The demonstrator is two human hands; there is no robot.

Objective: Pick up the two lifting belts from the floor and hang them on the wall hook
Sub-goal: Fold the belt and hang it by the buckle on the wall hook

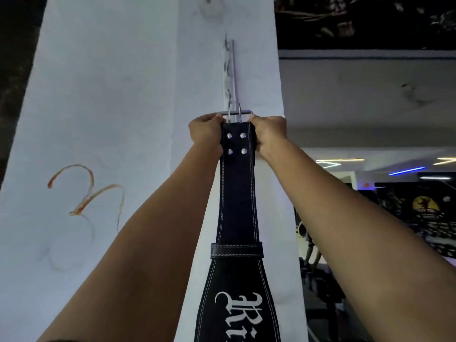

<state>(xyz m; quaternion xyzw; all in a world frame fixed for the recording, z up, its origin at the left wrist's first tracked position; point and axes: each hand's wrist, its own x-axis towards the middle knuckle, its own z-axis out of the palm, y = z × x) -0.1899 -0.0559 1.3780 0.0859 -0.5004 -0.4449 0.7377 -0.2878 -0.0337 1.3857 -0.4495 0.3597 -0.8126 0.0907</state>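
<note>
The fingers of the left hand (206,134) are clamped on the left edge of the black leather lifting belt with white stitching (236,193), just below its buckle; the fingers of the right hand (267,134) are clamped on the right edge at the same height. Gripping both edges this way keeps the chrome two-pronged buckle (235,113) level and square to the wall, which is probably what lets its frame be steered onto a hook. The buckle is held against the white pillar (111,119), at the bottom end of a vertical metal hook rail (229,70) mounted near the pillar's right edge. Whether the frame has caught on the lowest hook cannot be told, since the buckle covers it. Four silver rivets (236,143) sit between the two hands. Below them the belt hangs straight down along the pillar, widening past a leather loop (236,250) to a broad panel with white lettering; its own weight keeps it plumb. Only this one belt is in view.
</note>
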